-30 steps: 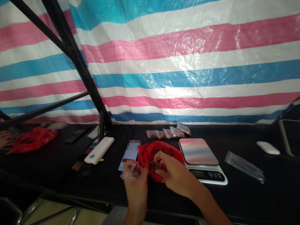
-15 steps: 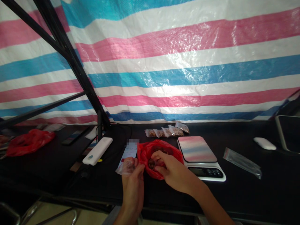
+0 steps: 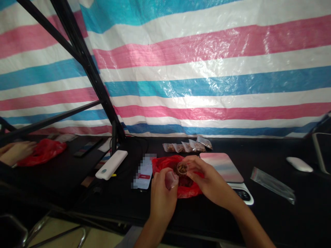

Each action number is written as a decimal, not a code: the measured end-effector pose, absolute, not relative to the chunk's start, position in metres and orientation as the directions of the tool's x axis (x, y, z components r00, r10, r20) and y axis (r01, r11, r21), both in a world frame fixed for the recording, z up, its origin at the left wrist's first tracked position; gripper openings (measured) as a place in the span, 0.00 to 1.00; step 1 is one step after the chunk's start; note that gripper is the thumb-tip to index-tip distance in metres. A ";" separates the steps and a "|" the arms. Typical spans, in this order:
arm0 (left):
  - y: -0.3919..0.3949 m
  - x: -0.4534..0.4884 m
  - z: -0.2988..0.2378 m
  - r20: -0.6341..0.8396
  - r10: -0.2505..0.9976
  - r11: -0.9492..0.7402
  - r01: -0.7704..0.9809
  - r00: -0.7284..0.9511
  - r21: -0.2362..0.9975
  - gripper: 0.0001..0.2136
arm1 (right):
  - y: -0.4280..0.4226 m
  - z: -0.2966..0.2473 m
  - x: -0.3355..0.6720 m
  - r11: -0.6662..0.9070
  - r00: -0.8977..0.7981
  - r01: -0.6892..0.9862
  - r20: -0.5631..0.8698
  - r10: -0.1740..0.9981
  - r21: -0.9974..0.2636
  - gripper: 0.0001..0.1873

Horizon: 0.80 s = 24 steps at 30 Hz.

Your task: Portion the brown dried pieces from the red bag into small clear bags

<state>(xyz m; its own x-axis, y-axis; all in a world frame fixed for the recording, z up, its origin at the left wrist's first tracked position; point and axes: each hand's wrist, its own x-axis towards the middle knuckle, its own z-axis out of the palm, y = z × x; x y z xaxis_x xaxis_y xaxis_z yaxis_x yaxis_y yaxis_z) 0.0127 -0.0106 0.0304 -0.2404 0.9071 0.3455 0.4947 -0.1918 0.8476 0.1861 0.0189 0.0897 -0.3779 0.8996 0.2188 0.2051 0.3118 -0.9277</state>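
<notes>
My left hand (image 3: 160, 193) pinches a small clear plastic bag (image 3: 171, 179) just above the black table (image 3: 258, 213). My right hand (image 3: 207, 181) grips a small clear cup (image 3: 182, 168) with brown bits in it, held over the red plastic bag (image 3: 181, 186) and close to the clear bag's mouth. The red bag lies open in front of me, with dark contents showing inside. A digital scale (image 3: 223, 167) with a shiny plate sits right of it, partly hidden by my right hand.
Several small filled bags (image 3: 187, 147) lie in a row behind the red bag. A phone (image 3: 144, 172), a white power bank (image 3: 111, 164), empty clear bags (image 3: 272, 185) and a white mouse (image 3: 299, 164) lie around. At far left another person's hand (image 3: 15, 152) rests by a second red bag (image 3: 42, 152).
My right hand has come up out of the red bag with the small cup. My left hand has moved right, bringing the clear bag next to the cup.
</notes>
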 end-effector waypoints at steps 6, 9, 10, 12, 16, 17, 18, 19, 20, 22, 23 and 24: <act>-0.005 0.021 0.031 0.402 0.900 -0.220 0.623 -0.168 0.751 0.15 | 0.017 0.090 0.184 0.370 -0.400 0.341 0.223 0.889 -0.864 0.17; -0.002 0.026 0.030 0.430 0.893 -0.243 0.658 -0.136 0.713 0.12 | 0.016 0.088 0.184 0.344 -0.390 0.299 0.215 0.895 -0.890 0.18; -0.001 0.027 0.029 0.430 0.894 -0.243 0.664 -0.131 0.708 0.11 | 0.016 0.086 0.183 0.314 -0.379 0.276 0.197 0.904 -0.909 0.17; 0.001 0.031 0.027 0.419 0.899 -0.229 0.675 -0.131 0.702 0.09 | 0.016 0.083 0.182 0.255 -0.354 0.229 0.164 0.921 -0.939 0.14; 0.002 0.034 0.026 0.380 0.915 -0.206 0.652 -0.136 0.729 0.06 | 0.013 0.079 0.178 0.296 -0.358 0.204 0.211 0.909 -0.933 0.12; 0.002 0.034 0.026 0.367 0.920 -0.203 0.638 -0.135 0.743 0.07 | 0.012 0.078 0.177 0.327 -0.367 0.215 0.234 0.900 -0.920 0.14; 0.002 0.034 0.027 0.354 0.926 -0.200 0.624 -0.132 0.755 0.09 | 0.011 0.078 0.176 0.354 -0.377 0.230 0.253 0.891 -0.906 0.15; 0.002 0.035 0.028 0.343 0.930 -0.197 0.610 -0.132 0.768 0.10 | 0.011 0.078 0.176 0.379 -0.383 0.247 0.269 0.884 -0.892 0.15; 0.002 0.035 0.029 0.334 0.932 -0.192 0.595 -0.137 0.781 0.11 | 0.011 0.078 0.177 0.403 -0.384 0.265 0.287 0.878 -0.876 0.15; 0.002 0.036 0.031 0.315 0.937 -0.187 0.544 -0.152 0.818 0.12 | 0.013 0.077 0.181 0.453 -0.375 0.299 0.333 0.865 -0.840 0.16; 0.002 0.037 0.033 0.297 0.943 -0.186 0.504 -0.150 0.844 0.12 | 0.014 0.076 0.183 0.481 -0.368 0.318 0.361 0.857 -0.817 0.17; 0.001 0.038 0.034 0.274 0.952 -0.185 0.458 -0.138 0.870 0.11 | 0.016 0.075 0.186 0.509 -0.355 0.338 0.394 0.848 -0.791 0.18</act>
